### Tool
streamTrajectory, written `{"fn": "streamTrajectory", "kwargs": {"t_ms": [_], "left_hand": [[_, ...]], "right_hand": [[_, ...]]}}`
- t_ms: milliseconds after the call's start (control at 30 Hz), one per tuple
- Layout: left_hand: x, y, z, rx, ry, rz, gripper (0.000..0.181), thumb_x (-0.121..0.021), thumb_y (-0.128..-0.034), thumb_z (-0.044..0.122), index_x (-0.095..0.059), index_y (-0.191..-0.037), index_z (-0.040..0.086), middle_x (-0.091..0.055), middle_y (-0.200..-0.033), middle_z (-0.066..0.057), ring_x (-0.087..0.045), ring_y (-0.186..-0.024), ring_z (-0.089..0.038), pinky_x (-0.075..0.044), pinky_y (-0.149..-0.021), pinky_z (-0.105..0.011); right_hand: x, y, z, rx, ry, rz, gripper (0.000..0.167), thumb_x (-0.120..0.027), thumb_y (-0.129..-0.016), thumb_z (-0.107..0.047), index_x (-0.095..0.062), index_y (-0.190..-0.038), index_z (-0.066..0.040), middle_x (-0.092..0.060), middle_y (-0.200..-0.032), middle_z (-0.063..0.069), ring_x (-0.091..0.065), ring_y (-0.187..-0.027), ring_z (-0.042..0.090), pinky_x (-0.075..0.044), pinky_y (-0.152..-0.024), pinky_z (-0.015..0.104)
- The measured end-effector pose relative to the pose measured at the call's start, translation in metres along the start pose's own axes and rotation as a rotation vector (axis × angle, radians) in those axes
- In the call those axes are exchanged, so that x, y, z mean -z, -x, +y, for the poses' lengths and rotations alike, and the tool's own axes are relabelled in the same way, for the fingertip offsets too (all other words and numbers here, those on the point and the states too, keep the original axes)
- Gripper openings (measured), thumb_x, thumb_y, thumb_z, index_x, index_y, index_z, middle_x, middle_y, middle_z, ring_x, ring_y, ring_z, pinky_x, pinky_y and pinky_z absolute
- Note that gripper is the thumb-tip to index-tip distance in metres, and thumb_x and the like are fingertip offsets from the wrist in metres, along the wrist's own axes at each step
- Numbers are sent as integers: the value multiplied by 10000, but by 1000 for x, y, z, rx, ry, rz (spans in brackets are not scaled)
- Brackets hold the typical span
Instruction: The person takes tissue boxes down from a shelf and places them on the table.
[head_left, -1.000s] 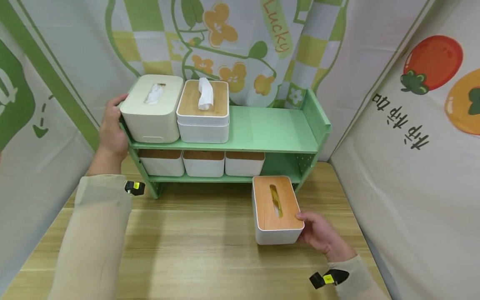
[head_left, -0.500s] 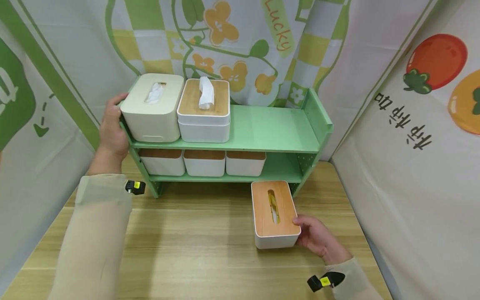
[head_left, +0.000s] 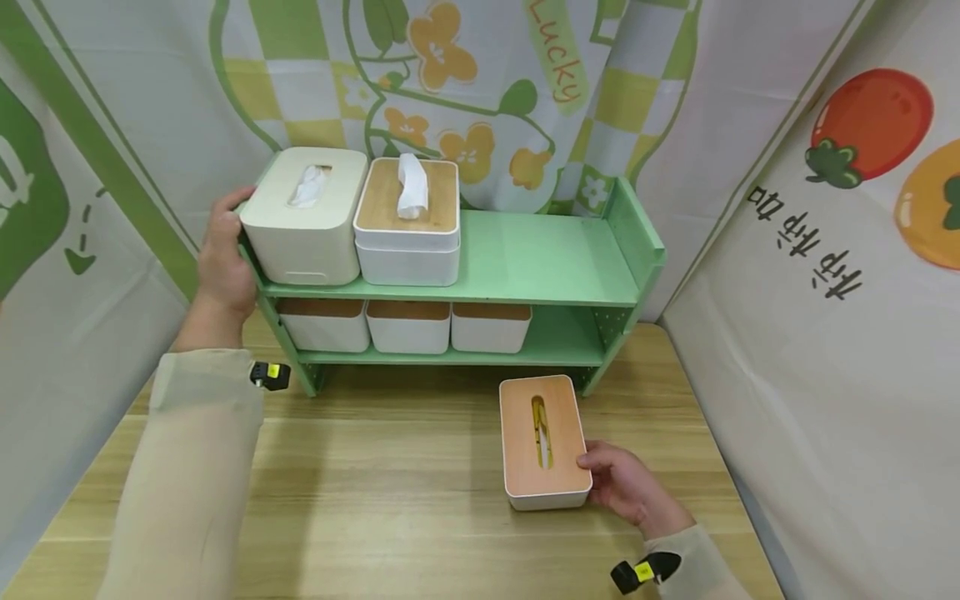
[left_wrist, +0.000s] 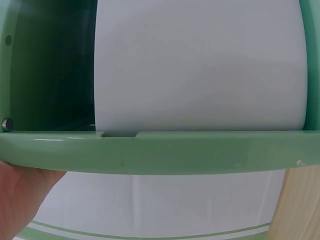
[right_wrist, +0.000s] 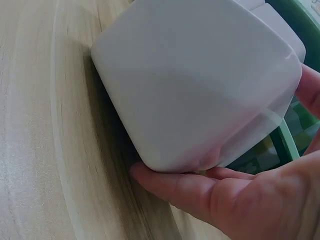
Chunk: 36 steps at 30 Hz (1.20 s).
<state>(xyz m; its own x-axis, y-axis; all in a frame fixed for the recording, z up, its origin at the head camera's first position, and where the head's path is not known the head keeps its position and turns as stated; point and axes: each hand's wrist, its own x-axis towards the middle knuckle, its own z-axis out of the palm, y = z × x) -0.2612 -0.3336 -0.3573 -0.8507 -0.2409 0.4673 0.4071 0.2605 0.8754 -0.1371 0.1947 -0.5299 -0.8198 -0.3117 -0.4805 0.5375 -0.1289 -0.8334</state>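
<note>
Box [head_left: 562, 442] shows in the head view in front of the shelf [head_left: 540, 258], its near right corner pinched by the right hand [head_left: 624, 483], while the left hand [head_left: 225, 262] rests against the shelf's left side. The left wrist view catches only part of that hand, so I cannot tell how far its fingers curl. In the right wrist view, parted fingers clasp the box's corner close to the bench [right_wrist: 30, 150].

A wood-grain counter [head_left: 375, 500] spreads across the lower part of the head view, and a two-tier green shelf [head_left: 547, 258] stands on it, upper middle of the frame. On the top board's left half, a cream tissue box [head_left: 307, 246] sits just beside a white tissue box with a wooden top [head_left: 407, 260]. Three white boxes with brown tops [head_left: 408, 333] stand in a row on the lower board.
</note>
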Motion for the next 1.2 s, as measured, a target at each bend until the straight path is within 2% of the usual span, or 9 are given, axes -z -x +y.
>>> {"fn": "streamTrajectory", "kwargs": {"t_ms": [367, 633, 833, 967, 1067, 1200], "left_hand": [[-1, 0, 0, 6, 9, -8, 559, -153, -1020, 340, -411, -1500, 220, -344, -1537, -40, -293, -1315, -178, -173, -1068, -303], [-1, 1, 1, 4, -8, 9, 552, -160, -1021, 328, -436, -1488, 225, -372, -1519, -40, -318, -1296, -165, -195, -1057, -296], [-2, 1, 2, 0, -9, 7, 557, -159, -1017, 322, -428, -1494, 217, -366, -1525, -44, -314, -1300, -159, -192, -1061, -296], [-2, 2, 2, 0, -12, 12, 558, -160, -1017, 320, -433, -1492, 211, -369, -1524, -45, -314, -1303, -151, -185, -1067, -295], [-2, 1, 2, 5, -13, 13, 556, -166, -1015, 324, -440, -1487, 217, -371, -1522, -37, -313, -1305, -147, -183, -1066, -290], [-1, 1, 2, 3, -4, 12, 551, -166, -1019, 322, -439, -1485, 217, -366, -1525, -36, -307, -1310, -148, -178, -1066, -286]], "right_hand": [[1, 4, -3, -21, -11, -16, 734, -546, -936, -109, -147, -1500, 140, -433, -1411, 335, -556, -1161, 355, -472, -933, 499], [4, 5, -7, -33, 16, 0, 687, -528, -938, -88, -190, -1487, 149, -379, -1439, 363, -519, -1196, 378, -443, -960, 557], [2, 7, -9, 1, 91, 65, 655, -518, -937, -2, -213, -1503, 122, -452, -1391, 340, -575, -1139, 335, -491, -921, 490], [-7, 9, -13, 61, 271, 171, 625, -568, -928, -23, -302, -1483, 89, -482, -1361, 335, -593, -1120, 351, -510, -895, 459], [-19, 14, -19, 139, 567, 246, 661, -637, -910, -112, -347, -1481, 53, -421, -1414, 356, -497, -1238, 442, -437, -975, 529], [-35, 19, -23, 247, 980, 297, 794, -687, -878, -248, -314, -1523, 25, -264, -1517, 353, -319, -1355, 503, -311, -1040, 629]]}}
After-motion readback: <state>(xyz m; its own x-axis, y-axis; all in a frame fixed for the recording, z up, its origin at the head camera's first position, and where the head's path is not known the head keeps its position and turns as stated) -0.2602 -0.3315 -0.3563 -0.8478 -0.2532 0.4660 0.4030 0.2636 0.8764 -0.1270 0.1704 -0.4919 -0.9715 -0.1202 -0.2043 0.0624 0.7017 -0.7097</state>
